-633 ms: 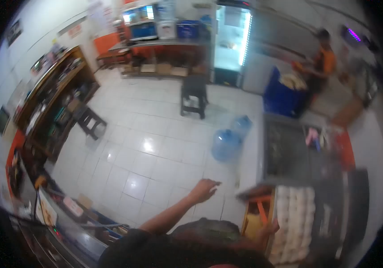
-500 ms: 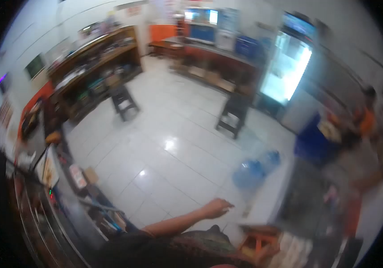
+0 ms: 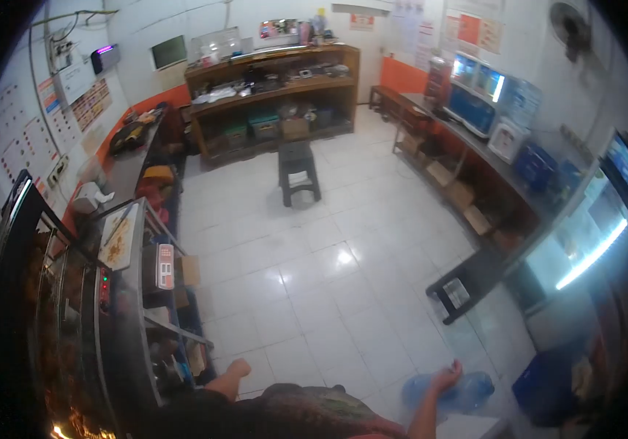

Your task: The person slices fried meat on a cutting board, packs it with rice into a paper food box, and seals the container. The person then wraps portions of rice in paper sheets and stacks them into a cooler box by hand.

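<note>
My left hand (image 3: 237, 368) hangs low in front of my dark shirt (image 3: 306, 404), its fingers curled in and nothing seen in them. It is nearest to the shelf unit on the left. My right hand (image 3: 446, 377) is held out at the lower right, fingers loosely bent and apart, with nothing visible in it. In the picture it overlaps the clear blue water jugs (image 3: 478, 390), which lie on the floor behind it; no touch can be made out.
At left are a glass-fronted cabinet (image 3: 72, 322), a white cutting board (image 3: 119, 234) and a red-and-white scale (image 3: 164, 266). Black stools (image 3: 297, 162) stand on the tiled floor (image 3: 255, 293). A wooden shelf (image 3: 270, 66), a lit fridge (image 3: 570, 241) and a blue container (image 3: 544, 384) surround it.
My view has swung left, so the room appears shifted right. The left hand has drawn back from its forward reach to the left side. My right hand now shows beside the water jugs.
</note>
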`<control>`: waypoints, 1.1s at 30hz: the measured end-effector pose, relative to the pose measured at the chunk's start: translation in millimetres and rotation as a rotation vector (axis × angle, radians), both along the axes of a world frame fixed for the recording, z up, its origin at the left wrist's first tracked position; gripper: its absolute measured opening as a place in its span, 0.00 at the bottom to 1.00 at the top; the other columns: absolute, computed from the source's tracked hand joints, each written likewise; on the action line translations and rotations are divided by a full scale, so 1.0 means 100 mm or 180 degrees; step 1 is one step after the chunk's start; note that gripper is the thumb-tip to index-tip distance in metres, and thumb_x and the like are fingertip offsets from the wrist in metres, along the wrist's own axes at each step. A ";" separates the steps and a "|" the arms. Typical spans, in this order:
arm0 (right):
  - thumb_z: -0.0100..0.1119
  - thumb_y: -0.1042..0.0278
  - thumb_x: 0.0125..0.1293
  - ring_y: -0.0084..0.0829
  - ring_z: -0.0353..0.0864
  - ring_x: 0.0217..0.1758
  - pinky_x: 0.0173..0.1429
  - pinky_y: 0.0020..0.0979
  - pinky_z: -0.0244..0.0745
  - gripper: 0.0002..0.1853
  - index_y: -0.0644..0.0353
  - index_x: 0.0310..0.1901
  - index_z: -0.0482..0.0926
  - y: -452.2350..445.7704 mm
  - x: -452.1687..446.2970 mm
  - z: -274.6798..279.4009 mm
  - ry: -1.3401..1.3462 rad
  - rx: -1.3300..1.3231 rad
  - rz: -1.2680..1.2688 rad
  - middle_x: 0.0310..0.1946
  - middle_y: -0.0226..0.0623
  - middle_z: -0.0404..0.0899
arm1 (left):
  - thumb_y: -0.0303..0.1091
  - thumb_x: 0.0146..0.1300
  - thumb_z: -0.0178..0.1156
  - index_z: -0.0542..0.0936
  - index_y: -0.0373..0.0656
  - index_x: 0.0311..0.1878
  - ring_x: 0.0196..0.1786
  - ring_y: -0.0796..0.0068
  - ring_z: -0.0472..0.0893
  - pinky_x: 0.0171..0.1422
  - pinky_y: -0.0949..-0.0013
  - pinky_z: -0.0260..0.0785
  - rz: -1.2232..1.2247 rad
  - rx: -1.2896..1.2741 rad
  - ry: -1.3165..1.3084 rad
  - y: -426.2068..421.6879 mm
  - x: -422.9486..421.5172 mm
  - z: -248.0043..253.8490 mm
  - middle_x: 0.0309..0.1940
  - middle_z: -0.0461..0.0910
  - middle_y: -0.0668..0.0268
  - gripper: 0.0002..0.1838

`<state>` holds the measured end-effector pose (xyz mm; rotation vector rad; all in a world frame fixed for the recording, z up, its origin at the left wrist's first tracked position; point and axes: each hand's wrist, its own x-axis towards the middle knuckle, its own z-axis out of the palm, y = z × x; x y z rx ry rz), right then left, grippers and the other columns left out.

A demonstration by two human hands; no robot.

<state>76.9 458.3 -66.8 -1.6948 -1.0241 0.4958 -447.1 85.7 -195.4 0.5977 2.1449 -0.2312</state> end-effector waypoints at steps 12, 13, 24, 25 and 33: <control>0.57 0.80 0.59 0.27 0.77 0.39 0.41 0.28 0.75 0.15 0.62 0.49 0.80 2.26 -4.91 0.05 0.0035 -0.0862 0.3681 0.47 0.36 0.77 | 0.42 0.59 0.58 0.85 0.42 0.50 0.56 0.50 0.80 0.62 0.53 0.71 0.0898 0.0350 -0.0890 0.16 -1.00 -0.63 0.54 0.82 0.52 0.20; 0.62 0.72 0.62 0.29 0.80 0.35 0.39 0.31 0.76 0.15 0.59 0.51 0.80 2.34 -5.05 -0.11 0.0686 -0.2098 0.3697 0.48 0.35 0.79 | 0.43 0.59 0.58 0.85 0.42 0.50 0.57 0.49 0.80 0.62 0.53 0.71 0.0696 0.0471 -0.0956 0.40 -1.22 -0.67 0.54 0.82 0.52 0.20; 0.58 0.71 0.62 0.42 0.80 0.25 0.22 0.42 0.74 0.06 0.61 0.39 0.77 3.55 -4.33 -1.25 -0.0435 -0.4286 0.0941 0.26 0.41 0.75 | 0.46 0.62 0.60 0.81 0.44 0.59 0.58 0.54 0.80 0.64 0.59 0.72 0.1302 0.1667 -0.0192 3.28 -4.59 -0.96 0.52 0.83 0.52 0.25; 0.57 0.71 0.62 0.42 0.80 0.25 0.22 0.42 0.74 0.05 0.61 0.39 0.76 3.73 -4.53 -1.25 -0.0403 -0.4331 0.0892 0.25 0.41 0.75 | 0.48 0.62 0.58 0.81 0.44 0.59 0.61 0.53 0.78 0.67 0.58 0.69 0.1284 0.1491 -0.0351 3.49 -4.85 -0.98 0.57 0.81 0.53 0.25; 0.54 0.75 0.60 0.43 0.77 0.20 0.21 0.41 0.72 0.03 0.62 0.36 0.73 5.61 -7.29 -1.51 0.0266 -0.3755 0.1743 0.22 0.40 0.71 | 0.55 0.68 0.53 0.79 0.45 0.63 0.67 0.54 0.73 0.68 0.44 0.63 0.1194 0.0240 -0.1949 4.86 -6.61 -1.20 0.63 0.76 0.53 0.29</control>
